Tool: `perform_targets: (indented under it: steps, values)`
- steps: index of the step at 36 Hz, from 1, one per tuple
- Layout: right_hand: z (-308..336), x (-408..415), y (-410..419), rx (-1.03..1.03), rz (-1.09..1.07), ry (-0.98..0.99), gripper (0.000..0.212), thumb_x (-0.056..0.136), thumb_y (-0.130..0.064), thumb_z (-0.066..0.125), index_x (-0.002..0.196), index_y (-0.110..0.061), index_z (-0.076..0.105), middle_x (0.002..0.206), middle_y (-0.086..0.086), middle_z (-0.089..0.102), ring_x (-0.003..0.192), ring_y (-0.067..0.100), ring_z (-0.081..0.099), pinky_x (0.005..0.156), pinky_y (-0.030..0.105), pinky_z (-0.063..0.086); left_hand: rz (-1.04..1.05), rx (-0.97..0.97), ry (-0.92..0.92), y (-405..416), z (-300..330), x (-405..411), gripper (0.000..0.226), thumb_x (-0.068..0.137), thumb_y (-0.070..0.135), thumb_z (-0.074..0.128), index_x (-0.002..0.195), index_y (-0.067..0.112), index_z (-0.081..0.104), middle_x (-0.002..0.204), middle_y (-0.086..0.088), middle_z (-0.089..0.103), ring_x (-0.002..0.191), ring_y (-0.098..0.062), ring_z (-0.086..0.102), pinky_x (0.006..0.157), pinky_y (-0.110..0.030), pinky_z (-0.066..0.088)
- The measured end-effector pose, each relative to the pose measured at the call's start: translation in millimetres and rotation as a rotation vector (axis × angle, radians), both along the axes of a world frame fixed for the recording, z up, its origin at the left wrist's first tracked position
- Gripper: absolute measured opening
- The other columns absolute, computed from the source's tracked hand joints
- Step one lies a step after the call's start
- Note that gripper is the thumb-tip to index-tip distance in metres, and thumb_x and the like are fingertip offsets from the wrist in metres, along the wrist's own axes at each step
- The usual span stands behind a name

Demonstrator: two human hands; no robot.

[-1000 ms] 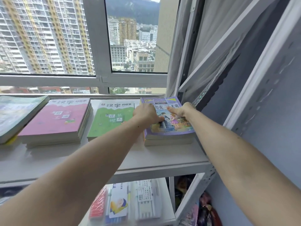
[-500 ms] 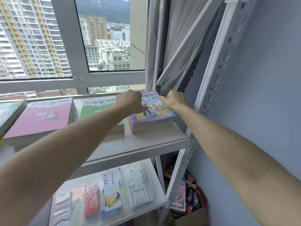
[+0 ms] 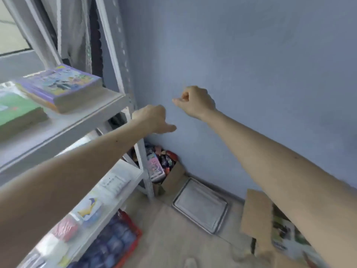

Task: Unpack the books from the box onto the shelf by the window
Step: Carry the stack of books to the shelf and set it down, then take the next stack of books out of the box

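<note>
Purple book [image 3: 58, 88] apparently released; hands [image 3: 152, 118] withdrawn.

We see our left hand [image 3: 152, 120] just right of the shelf [image 3: 92, 111], and our right hand [image 3: 195, 101] a little higher and further right, apart from it. Left of both hands a book [image 3: 58, 86] lies on the shelf's right end. Below the left hand a small carton [image 3: 172, 178] stands beside a tray [image 3: 201, 206] on the floor. The box [image 3: 257, 219] sits under our right forearm.
</note>
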State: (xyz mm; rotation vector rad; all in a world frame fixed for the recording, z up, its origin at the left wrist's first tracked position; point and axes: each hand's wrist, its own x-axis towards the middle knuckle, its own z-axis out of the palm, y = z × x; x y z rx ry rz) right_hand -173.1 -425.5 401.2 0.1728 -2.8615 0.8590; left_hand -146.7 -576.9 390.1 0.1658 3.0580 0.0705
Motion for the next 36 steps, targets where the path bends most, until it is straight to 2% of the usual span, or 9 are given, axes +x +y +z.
perform_targets:
  steps: [3,9,12,17,21,24,29,32,36]
  values:
    - [-25.5,42.4,87.9,-0.001,-0.161,-0.058,0.042,0.086,-0.046,0.063,0.095,-0.005,0.065,0.096,0.009,0.070,0.091,0.029,0.064,0.077,0.039,0.052,-0.108,0.059,-0.062,76.5,-23.9,20.6,0.054,0.080,0.063,0.061,0.111,0.020,0.062,0.114,0.002,0.063,0.106,-0.024,0.060,0.074,-0.033,0.041]
    - [-72.9,134.0,264.5,0.003,-0.456,-0.159,0.041,0.086,-0.043,0.061,0.095,-0.003,0.066,0.096,0.012,0.071,0.089,0.029,0.065,0.076,0.043,0.053,-0.362,0.101,-0.179,232.5,-67.6,73.5,0.050,0.082,0.060,0.059,0.113,0.021,0.059,0.112,0.003,0.063,0.104,-0.021,0.059,0.072,-0.032,0.041]
    - [-93.8,178.8,340.0,0.003,-0.552,-0.212,0.044,0.087,-0.042,0.060,0.098,0.000,0.067,0.096,0.018,0.071,0.086,0.032,0.067,0.066,0.035,0.048,-0.450,0.093,-0.233,304.3,-90.5,99.7,0.052,0.083,0.060,0.058,0.115,0.019,0.058,0.111,0.001,0.064,0.102,-0.022,0.060,0.071,-0.032,0.044]
    - [-132.1,239.3,445.8,0.009,-0.651,-0.308,0.040,0.089,-0.046,0.062,0.077,-0.008,0.062,0.070,0.008,0.063,0.070,0.028,0.063,0.056,0.032,0.043,-0.517,0.087,-0.310,411.8,-133.8,136.6,0.056,0.084,0.061,0.057,0.120,0.018,0.057,0.112,-0.001,0.064,0.099,-0.023,0.062,0.068,-0.031,0.044]
    - [-174.4,259.0,512.6,0.021,-0.695,-0.393,0.045,0.088,-0.046,0.060,0.060,-0.011,0.060,0.060,0.008,0.058,0.066,0.028,0.061,0.068,0.036,0.051,-0.471,0.055,-0.373,478.2,-175.2,152.3,0.048,0.085,0.053,0.056,0.114,0.015,0.057,0.091,0.000,0.059,0.087,-0.023,0.059,0.062,-0.032,0.041]
    - [-210.8,259.0,548.8,-0.015,-0.648,-0.478,0.036,0.089,-0.047,0.062,0.082,-0.012,0.069,0.082,0.002,0.070,0.082,0.021,0.065,0.080,0.038,0.054,-0.450,0.038,-0.400,509.1,-211.6,155.7,0.037,0.085,0.052,0.058,0.098,0.018,0.054,0.092,-0.001,0.057,0.084,-0.023,0.056,0.064,-0.033,0.042]
    - [-275.5,245.6,579.7,-0.052,-0.596,-0.580,0.045,0.091,-0.045,0.061,0.103,-0.002,0.067,0.101,0.017,0.071,0.087,0.028,0.066,0.081,0.041,0.052,-0.392,0.010,-0.501,535.8,-278.7,150.6,0.038,0.084,0.054,0.061,0.088,0.017,0.055,0.081,0.000,0.059,0.080,-0.023,0.060,0.061,-0.031,0.043]
    - [-320.4,232.0,589.3,-0.037,-0.569,-0.658,0.040,0.090,-0.046,0.064,0.104,-0.009,0.067,0.099,0.007,0.070,0.091,0.025,0.066,0.074,0.035,0.049,-0.363,0.000,-0.552,547.7,-322.0,141.2,0.034,0.083,0.051,0.060,0.092,0.017,0.057,0.084,0.000,0.061,0.082,-0.023,0.061,0.065,-0.032,0.048]
    - [-388.8,213.0,597.0,-0.046,-0.539,-0.757,0.051,0.089,-0.040,0.067,0.114,0.005,0.064,0.117,0.021,0.066,0.106,0.036,0.064,0.092,0.051,0.052,-0.392,-0.052,-0.639,561.6,-385.8,129.0,0.046,0.085,0.044,0.062,0.115,0.010,0.058,0.106,-0.006,0.063,0.101,-0.025,0.059,0.081,-0.036,0.055]
